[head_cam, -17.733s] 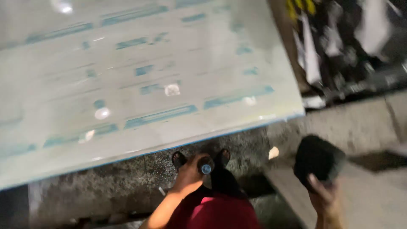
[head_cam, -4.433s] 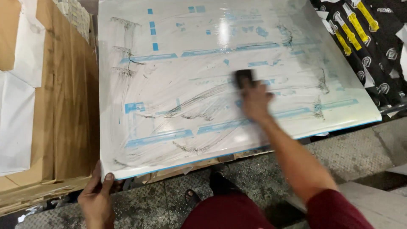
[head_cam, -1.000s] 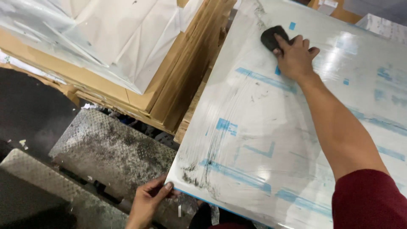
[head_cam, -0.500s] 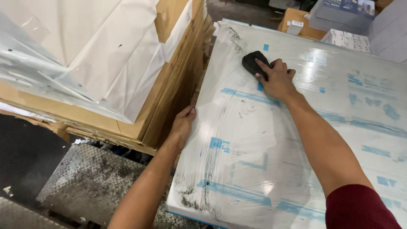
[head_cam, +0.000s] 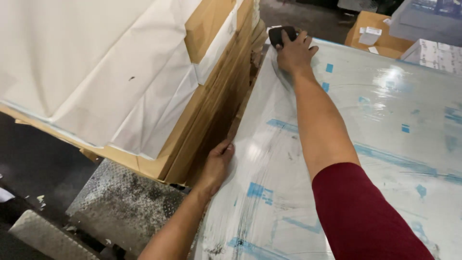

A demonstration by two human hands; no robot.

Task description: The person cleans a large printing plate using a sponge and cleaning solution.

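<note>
Both hands are working on the big pale sheet. Right hand (head_cam: 294, 52) is reaching to the upper middle of the frame, fingers curled down over a small black block (head_cam: 280, 34) and pressing it against the far left corner of the sheet; the block is clamped under the palm and fingertips, with only its dark upper end showing past the knuckles. Left hand (head_cam: 217, 163) is lying at the centre of the frame, fingers loosely open and bent against the sheet's left edge, thumb on top, holding nothing else.

Going by size, the glossy sheet (head_cam: 385, 125) is filling the right half of the frame, lying flat and slightly tilted, marked with pale blue bars and small blue squares and smeared with grey streaks near the lower middle. A stack of brown cardboard (head_cam: 211, 106) draped in white paper (head_cam: 86, 67) is taking up the upper left, standing just beside the sheet's left edge. A metal tread plate (head_cam: 120, 202) is lying at the lower left, below the stack. Cardboard boxes (head_cam: 380, 31) are sitting at the upper right, beyond the sheet. A dark red sleeve (head_cam: 365, 216) is covering the right upper arm at the lower right.
</note>
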